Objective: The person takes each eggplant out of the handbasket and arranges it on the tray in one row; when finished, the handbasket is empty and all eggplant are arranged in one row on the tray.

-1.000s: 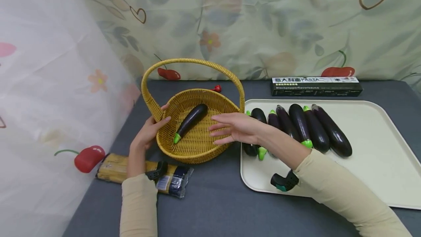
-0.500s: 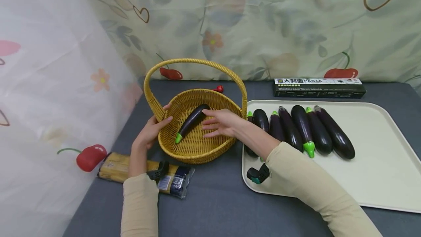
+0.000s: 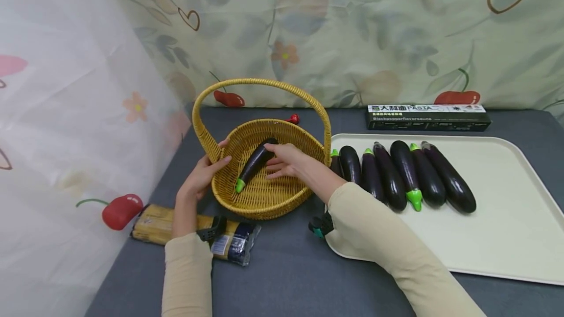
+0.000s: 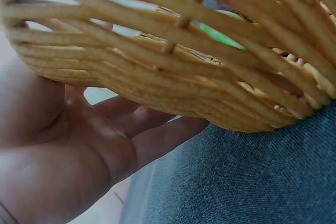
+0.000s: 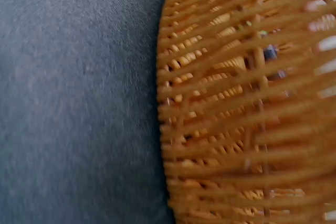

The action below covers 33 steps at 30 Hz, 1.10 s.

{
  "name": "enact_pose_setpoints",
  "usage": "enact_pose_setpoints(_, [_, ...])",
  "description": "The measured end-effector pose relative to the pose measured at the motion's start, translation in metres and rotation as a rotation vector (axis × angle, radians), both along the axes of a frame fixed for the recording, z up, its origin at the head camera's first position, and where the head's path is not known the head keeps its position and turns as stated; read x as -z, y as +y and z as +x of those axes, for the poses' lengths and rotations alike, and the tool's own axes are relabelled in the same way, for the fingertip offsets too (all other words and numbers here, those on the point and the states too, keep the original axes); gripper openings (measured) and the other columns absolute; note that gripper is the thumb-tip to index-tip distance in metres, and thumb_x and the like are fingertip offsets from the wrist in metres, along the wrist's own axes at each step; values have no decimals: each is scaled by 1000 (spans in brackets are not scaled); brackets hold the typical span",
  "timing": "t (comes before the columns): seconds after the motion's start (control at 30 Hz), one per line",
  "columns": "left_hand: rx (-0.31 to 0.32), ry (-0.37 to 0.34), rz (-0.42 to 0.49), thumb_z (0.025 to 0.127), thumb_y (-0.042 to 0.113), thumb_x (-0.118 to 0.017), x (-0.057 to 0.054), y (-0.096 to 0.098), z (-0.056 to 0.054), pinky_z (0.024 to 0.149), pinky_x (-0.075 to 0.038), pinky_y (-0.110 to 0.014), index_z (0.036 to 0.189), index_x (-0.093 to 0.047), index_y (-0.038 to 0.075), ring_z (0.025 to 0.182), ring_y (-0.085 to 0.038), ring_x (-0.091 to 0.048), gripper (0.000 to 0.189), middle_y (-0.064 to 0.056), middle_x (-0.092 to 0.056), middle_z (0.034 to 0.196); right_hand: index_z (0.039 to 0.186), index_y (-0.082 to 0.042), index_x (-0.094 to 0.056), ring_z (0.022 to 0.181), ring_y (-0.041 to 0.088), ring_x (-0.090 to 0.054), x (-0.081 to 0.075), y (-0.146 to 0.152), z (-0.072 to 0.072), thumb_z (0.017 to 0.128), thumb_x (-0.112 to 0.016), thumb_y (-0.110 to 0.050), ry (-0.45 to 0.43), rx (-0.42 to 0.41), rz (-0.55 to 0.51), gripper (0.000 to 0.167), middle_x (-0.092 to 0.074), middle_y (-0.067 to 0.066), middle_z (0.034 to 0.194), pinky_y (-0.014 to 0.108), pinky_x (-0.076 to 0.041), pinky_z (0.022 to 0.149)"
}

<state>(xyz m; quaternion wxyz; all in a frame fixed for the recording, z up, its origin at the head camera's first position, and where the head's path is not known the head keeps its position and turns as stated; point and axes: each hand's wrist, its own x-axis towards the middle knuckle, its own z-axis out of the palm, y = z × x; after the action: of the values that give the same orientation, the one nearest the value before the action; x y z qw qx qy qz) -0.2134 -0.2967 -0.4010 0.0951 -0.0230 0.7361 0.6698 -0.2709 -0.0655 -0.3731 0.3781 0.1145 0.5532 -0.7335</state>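
A yellow wicker basket (image 3: 282, 208) with a tall arched handle stands on the grey cloth, a single dark eggplant (image 3: 252, 165) lying slantwise inside, its green stem end toward me. At the basket's left side my left hand (image 3: 198, 176) grips the rim, thumb inside and fingers outside; the left wrist view has those fingers (image 4: 157, 137) under the woven wall. Reaching in over the right rim, my right hand (image 3: 288, 160) has its fingers spread and fairly straight, the uppermost one overlapping the eggplant's far end. Only the basket's weave (image 5: 236, 129) and cloth fill the right wrist view.
Right of the basket, a cream tray (image 3: 506, 219) bears several eggplants (image 3: 407, 175), partly behind my right arm. A black pasta box (image 3: 427, 118) stands behind the tray. A packet of pasta (image 3: 229, 238) lies under my left wrist, and a small red object (image 3: 293, 119) sits behind the basket.
My right hand has moved left and deeper into the basket, up to the eggplant, which has shifted slightly. My left hand keeps its grip on the basket.
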Motion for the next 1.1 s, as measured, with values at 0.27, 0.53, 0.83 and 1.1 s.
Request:
enact_pose_setpoints(0.27, [11,8,-8,97,30,-58,0,1,0,86,-49,-40,153,-26,27,122,-37,-46,64,-16,-35,146,153,-8,-14,127,41,-40,6,-17,2,101,-50,-25,4,-18,31,65,-32,29,143,53,-42,93])
enact_pose_setpoints(0.53, [15,7,-16,97,29,-57,1,0,-1,86,-48,-37,153,-25,27,125,-35,-44,64,-16,-35,146,152,-8,-14,127,41,-40,8,-33,2,101,-50,-22,-35,-16,-25,64,-32,28,143,53,-41,94])
enact_pose_setpoints(0.83, [24,13,-12,98,29,-56,0,-1,1,85,-49,-31,153,-25,28,127,-33,-42,63,-14,-32,149,149,-4,-22,121,40,-46,9,-45,4,100,-53,-22,-10,-19,-6,60,-38,27,139,50,-45,91])
enact_pose_setpoints(1.1, [32,22,-25,99,28,-55,-2,0,2,94,-43,-41,153,-24,26,130,-31,-38,63,-12,-30,150,146,-2,-27,118,40,-49,11,-55,4,98,-56,-18,-21,-5,-30,58,-45,28,130,49,-46,89])
